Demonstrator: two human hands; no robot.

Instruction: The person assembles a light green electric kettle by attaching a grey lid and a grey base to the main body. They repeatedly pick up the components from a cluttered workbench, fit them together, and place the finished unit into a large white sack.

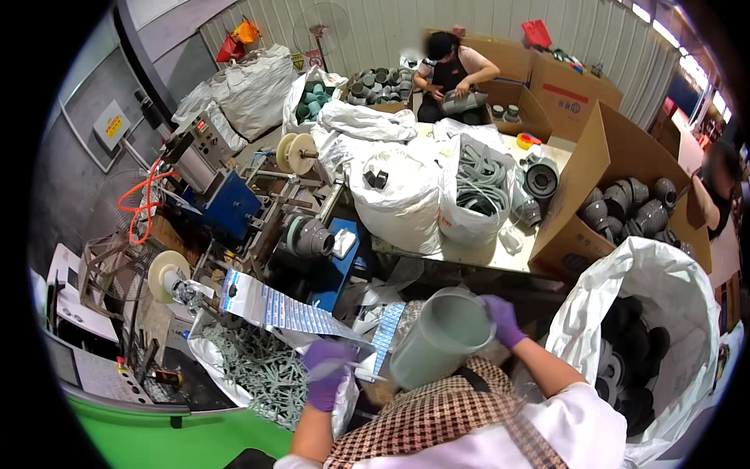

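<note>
Both of my hands wear purple gloves. My right hand [504, 320] is closed on the upper rim of a wide grey plastic cylinder [441, 336], which tilts in front of my checked apron with its open end up. Off to the left, my left hand [328, 371] has its fingers bent together beside a strip of blue-and-white labels [301, 313]. Pale thin pieces show at its fingers, too small to name. A second sheet of blue-and-white labels [384, 336] lies just left of the cylinder. Below the strip is a bag of thin grey plastic pieces [262, 371].
A machine with a blue block [226, 207] and cream reels [168, 275] stands at left. Ahead, a table carries white sacks [398, 195] and coiled grey tubing [479, 176]. At right are a cardboard box [574, 191] of grey fittings and a white sack [680, 313]. A co-worker [453, 74] sits beyond.
</note>
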